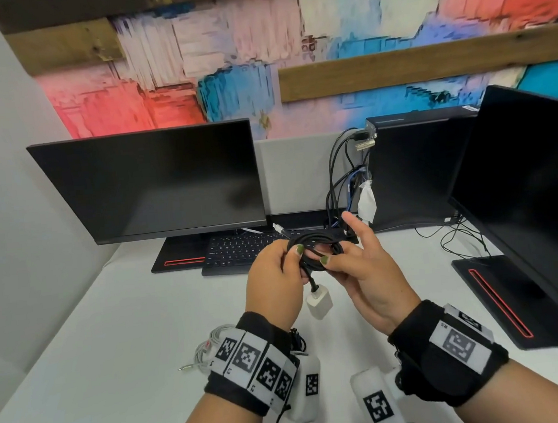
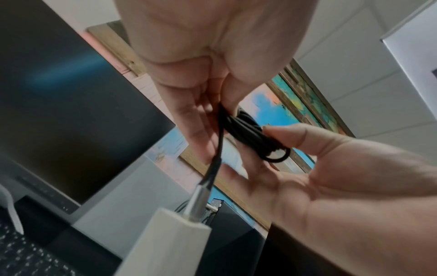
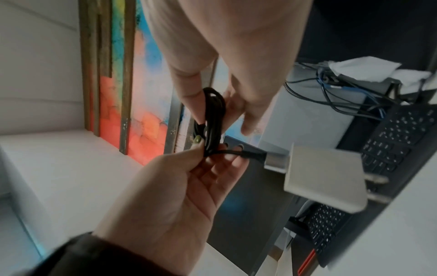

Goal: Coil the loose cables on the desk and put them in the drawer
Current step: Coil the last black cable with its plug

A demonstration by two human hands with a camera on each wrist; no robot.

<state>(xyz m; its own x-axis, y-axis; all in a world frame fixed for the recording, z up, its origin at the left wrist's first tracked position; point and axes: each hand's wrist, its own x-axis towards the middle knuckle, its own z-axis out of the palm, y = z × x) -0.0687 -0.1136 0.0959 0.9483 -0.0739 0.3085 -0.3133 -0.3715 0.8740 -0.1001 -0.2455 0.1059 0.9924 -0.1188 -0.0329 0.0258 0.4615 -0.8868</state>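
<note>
A black cable [image 1: 320, 241] wound into a small coil is held above the desk [image 1: 113, 344], in front of the keyboard. My left hand [image 1: 295, 257] pinches the coil's left side between thumb and fingers. My right hand [image 1: 332, 257] pinches the right side with its thumb on top and its index finger pointing up. The cable's white charger plug [image 1: 319, 304] dangles below the coil. In the left wrist view the coil [image 2: 246, 130] sits between both hands, the plug [image 2: 170, 242] close to the camera. The right wrist view shows the coil [image 3: 214, 112] and plug [image 3: 324, 177]. No drawer is in view.
A coiled white cable [image 1: 211, 343] lies on the desk behind my left wrist. A keyboard [image 1: 237, 248] and monitor [image 1: 154, 185] stand at the back. A computer tower [image 1: 412, 169] with plugged-in cables [image 1: 342, 178] and a second monitor [image 1: 532, 189] are on the right.
</note>
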